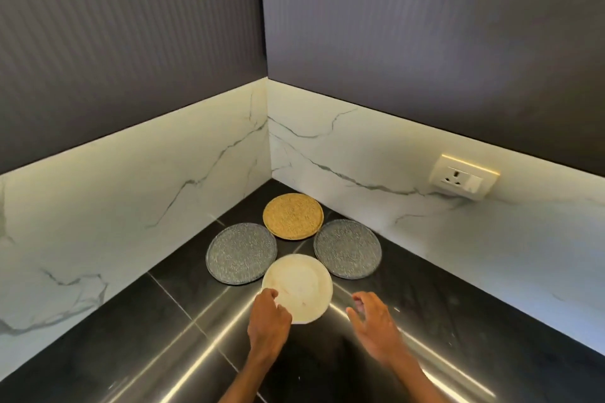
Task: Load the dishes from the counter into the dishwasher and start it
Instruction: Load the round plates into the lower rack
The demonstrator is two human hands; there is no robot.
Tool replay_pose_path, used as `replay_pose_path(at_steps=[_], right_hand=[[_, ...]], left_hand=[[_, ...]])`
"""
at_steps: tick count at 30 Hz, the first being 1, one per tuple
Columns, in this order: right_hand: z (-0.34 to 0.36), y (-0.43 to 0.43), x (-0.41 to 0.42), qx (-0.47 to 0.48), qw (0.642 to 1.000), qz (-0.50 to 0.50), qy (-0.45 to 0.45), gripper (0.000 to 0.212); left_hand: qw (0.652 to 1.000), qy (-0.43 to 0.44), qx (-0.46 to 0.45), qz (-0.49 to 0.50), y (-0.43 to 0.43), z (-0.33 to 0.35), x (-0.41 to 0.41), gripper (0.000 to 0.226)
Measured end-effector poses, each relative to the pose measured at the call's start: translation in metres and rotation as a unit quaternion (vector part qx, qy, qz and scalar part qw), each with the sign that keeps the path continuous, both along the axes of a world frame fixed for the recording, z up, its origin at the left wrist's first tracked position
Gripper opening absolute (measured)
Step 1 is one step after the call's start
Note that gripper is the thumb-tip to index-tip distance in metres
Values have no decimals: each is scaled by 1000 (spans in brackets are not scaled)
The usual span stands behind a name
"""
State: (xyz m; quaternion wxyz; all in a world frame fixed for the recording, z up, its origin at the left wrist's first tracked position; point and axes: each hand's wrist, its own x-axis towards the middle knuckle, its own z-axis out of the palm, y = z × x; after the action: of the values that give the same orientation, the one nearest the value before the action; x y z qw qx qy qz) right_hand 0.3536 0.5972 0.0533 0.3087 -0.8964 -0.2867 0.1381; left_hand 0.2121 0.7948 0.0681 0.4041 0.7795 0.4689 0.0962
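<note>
A white plate (301, 285) lies on the glossy black counter (131, 321), the nearest of four dishes set in a diamond in the counter's corner. The person's left hand (269, 316) is at the white plate's near-left rim, its fingers curled onto the edge and grasping it. The right hand (373, 321) hovers just to the right of the white plate, apart from it, with its fingers spread, loosely bent and holding nothing.

The left grey plate (241, 253), dark and speckled, sits behind and to the left of the white plate, with its rim meeting or slightly tucked under the white one. The right grey plate (347, 249), of the same look, sits behind and to the right of the white plate, just beside it. A yellow textured plate (293, 216) lies straight behind the white plate, furthest into the corner, between the two grey ones.

Beyond the white plate rises a white marble backsplash (163, 180) with grey veins, lit from above, under dark ribbed wall panels (425, 26). A wall socket (465, 176) is fixed to the backsplash well to the right of the white plate
</note>
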Motion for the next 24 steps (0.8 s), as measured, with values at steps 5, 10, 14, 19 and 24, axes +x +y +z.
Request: replay_pose_path(at_steps=[5, 10, 14, 19, 24], right_hand=[[-24, 51, 16, -39, 996, -14, 75, 50], [-46, 103, 27, -55, 989, -40, 130, 66], [-54, 134, 21, -68, 967, -136, 202, 71], [-46, 136, 19, -8, 964, -197, 180, 15], [-49, 102, 65, 9, 974, -227, -1, 24]], left_hand=[[998, 66, -14, 11, 36, -35, 11, 54], [992, 100, -67, 27, 48, -56, 28, 72], [979, 36, -167, 109, 49, -64, 41, 69], [947, -48, -284, 143, 46, -63, 41, 33], [858, -203, -433, 186, 51, -40, 19, 12]])
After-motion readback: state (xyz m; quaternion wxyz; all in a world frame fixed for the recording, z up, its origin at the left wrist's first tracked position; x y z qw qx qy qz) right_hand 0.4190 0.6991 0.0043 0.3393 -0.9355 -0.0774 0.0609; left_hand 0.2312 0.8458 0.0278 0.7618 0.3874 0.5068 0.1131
